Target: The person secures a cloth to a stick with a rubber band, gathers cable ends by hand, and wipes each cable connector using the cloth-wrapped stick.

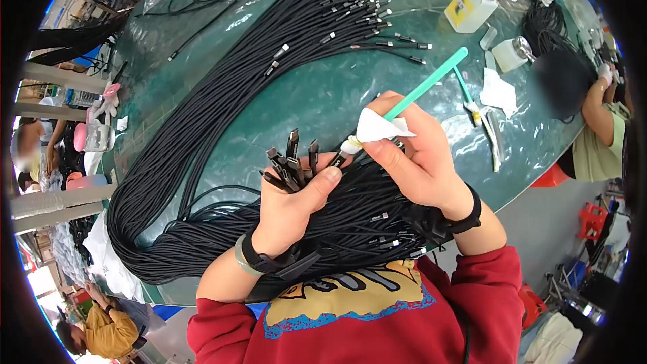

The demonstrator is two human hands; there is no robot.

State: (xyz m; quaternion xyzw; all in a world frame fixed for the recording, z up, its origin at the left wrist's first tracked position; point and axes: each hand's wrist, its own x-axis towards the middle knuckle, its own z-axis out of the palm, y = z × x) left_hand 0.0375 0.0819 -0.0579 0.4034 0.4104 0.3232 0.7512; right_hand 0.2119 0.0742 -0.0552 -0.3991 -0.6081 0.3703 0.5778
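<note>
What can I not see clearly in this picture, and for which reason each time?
All in the head view:
- The lower end of the green stick in the right hand: hidden by white cloth.
- Most fingers of the left hand: behind its thumb and the plugs.
- Print on the bottle's yellow label: too small.
- Lower part of the red sweater: cut off by the bottom edge.

You can pass over the glossy green tabletop (303,94) ahead; a thick, curved black cable bundle (178,145) bars your left, a square white yellow-labelled bottle (470,10) your far right.
</note>
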